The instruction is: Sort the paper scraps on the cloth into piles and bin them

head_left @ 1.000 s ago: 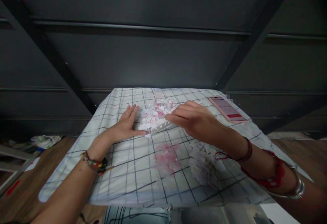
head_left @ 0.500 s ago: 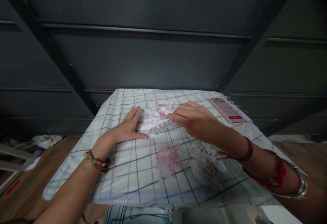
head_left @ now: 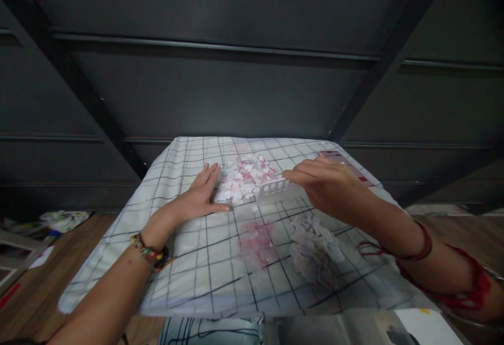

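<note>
My left hand (head_left: 201,191) lies on the checked cloth with its fingers stretched and thumb apart, touching the left edge of a heap of torn white and pink paper scraps (head_left: 246,177). Closed around a white slotted plastic piece (head_left: 277,190), my right hand (head_left: 321,179) is at the heap's right front side; the piece's far part is hidden by the fingers. Nearer to me lie a small patch of pink scraps (head_left: 255,244) and a pile of larger whitish scraps (head_left: 313,253).
A phone with a pink edge (head_left: 346,164) rests at the table's right back, partly behind my right hand. The white checked cloth (head_left: 189,266) covers the table. Dark panels (head_left: 220,93) rise right behind it. At left, a pale wooden frame (head_left: 23,255) stands on the floor.
My right hand has moved right with the slotted piece, away from the heap's front edge, so more of the piece shows. The left hand stays nearly in place.
</note>
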### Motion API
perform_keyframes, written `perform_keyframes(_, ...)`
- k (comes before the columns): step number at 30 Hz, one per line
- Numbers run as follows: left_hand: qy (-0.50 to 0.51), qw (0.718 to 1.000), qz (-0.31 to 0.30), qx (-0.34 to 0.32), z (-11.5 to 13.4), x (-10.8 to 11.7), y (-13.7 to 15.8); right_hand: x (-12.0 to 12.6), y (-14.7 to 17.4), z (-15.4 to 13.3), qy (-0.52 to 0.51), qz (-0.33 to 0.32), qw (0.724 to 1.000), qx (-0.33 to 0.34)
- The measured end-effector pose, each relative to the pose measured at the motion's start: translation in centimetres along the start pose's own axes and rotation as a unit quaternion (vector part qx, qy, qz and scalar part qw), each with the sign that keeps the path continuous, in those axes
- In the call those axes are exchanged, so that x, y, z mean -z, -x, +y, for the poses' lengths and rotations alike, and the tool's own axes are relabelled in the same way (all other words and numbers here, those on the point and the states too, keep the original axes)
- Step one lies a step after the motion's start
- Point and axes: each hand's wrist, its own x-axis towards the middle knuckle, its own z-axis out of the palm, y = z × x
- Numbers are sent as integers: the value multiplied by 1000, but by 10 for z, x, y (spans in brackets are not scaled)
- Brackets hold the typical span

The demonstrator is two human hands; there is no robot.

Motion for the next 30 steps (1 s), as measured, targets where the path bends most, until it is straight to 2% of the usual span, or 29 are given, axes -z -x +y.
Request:
perform_keyframes(5, -2, 999, 8, -49, 7, -4, -2, -4, 7, 3, -6, 28, 1000, 2)
perform_keyframes(12, -2, 998, 12, -54, 7, -4, -3, 6, 28, 20, 29, 7, 999, -15)
perform_keyframes(19, 6, 998, 15, -58, 13, -1, -2, 1, 32, 15, 4, 6, 1000, -25)
perform_keyframes(23, 2, 996, 9, -89, 19, -1, -3, 2, 49, 31, -17, -7, 1000, -23)
perform_keyframes(30, -11, 986, 11, -167, 31, 1, -4, -11, 57, 50, -84, 67, 994, -8)
